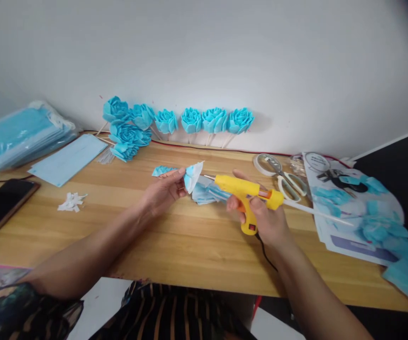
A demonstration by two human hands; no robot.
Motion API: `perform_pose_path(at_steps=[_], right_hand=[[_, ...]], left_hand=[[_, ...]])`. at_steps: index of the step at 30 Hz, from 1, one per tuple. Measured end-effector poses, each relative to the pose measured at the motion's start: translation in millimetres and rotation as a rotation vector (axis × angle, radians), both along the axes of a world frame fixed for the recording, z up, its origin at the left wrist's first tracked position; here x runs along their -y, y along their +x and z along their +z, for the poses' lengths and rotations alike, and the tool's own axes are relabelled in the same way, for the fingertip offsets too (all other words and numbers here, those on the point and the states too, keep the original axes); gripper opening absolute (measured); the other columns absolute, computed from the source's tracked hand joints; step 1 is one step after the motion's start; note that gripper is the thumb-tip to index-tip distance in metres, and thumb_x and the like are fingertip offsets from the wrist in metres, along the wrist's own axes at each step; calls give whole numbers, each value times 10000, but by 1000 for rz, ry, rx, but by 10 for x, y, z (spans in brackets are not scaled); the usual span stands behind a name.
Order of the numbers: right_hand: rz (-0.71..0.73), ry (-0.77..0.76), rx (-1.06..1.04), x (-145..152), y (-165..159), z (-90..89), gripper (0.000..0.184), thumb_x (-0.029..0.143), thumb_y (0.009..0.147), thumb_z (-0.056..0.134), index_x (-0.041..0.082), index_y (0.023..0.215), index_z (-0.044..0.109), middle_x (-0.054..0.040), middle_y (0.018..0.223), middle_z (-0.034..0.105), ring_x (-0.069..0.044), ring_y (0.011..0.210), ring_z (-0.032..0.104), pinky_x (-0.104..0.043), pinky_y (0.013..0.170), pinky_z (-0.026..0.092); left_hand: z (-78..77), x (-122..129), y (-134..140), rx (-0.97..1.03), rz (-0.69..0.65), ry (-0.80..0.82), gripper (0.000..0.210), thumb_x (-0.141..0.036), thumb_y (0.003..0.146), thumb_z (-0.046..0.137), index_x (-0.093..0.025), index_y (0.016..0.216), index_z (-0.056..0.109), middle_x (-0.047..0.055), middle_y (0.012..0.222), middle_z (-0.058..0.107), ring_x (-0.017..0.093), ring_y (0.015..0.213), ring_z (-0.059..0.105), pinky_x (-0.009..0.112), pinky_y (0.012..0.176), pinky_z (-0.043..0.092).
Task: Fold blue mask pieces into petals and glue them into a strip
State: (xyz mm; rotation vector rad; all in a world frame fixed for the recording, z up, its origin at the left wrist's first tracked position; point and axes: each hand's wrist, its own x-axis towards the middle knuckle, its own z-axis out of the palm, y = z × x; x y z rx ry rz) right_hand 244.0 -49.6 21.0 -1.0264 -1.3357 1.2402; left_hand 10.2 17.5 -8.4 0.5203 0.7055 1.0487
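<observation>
My left hand (166, 190) is closed on a small piece of blue and white fabric (193, 177), which looks folded or cupped and faces right. My right hand (266, 218) grips a yellow glue gun (250, 193) by its handle. Its metal nozzle points left, close to the fabric piece; whether they touch I cannot tell. A long white glue stick (313, 210) sticks out from the gun's back. Under and behind the nozzle lie several blue fabric pieces (207, 192). Another crumpled blue piece (162, 171) lies just beyond my left fingers.
Several blue fabric flowers (191, 120) on sticks lean against the wall. At left are a pack of blue masks (23, 134), a flat blue sheet (70, 158), white scraps (72, 201) and a phone (4, 208). Scissors (291, 184), a tape roll (266, 164) and paper with blue scraps (345, 203) lie right.
</observation>
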Motion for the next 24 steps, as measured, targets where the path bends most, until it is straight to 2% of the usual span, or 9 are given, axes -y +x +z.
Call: perform_pose_path(at_steps=[8, 12, 18, 24], right_hand=[[19, -17, 2, -11, -61, -80, 625, 554, 899, 621, 203, 1413, 568, -18, 707, 648, -163, 650, 598, -231, 441, 426], [18, -28, 22, -11, -75, -90, 609, 515, 917, 619, 220, 1444, 541, 1, 687, 638, -134, 599, 554, -213, 429, 404], [40, -32, 0, -11, -79, -80, 672, 509, 904, 641, 215, 1490, 492, 11, 666, 618, -134, 611, 563, -212, 450, 418], [18, -49, 17, -7, -78, -73, 681, 489, 903, 638, 213, 1503, 474, 20, 637, 615, -126, 576, 542, -216, 458, 411]], left_hand=[[83, 50, 54, -13, -46, -85, 163, -193, 838, 765, -99, 746, 670, 27, 671, 664, 105, 547, 611, 193, 423, 399], [100, 73, 73, -22, -74, -86, 166, -207, 821, 785, -99, 755, 678, 25, 678, 670, 104, 549, 610, 192, 419, 393], [91, 82, 76, -10, -111, -74, 192, -224, 770, 832, -96, 755, 690, 25, 678, 681, 103, 551, 615, 185, 422, 409], [90, 76, 77, -17, -110, -55, 200, -238, 789, 817, -100, 733, 682, 21, 646, 664, 102, 528, 599, 184, 412, 395]])
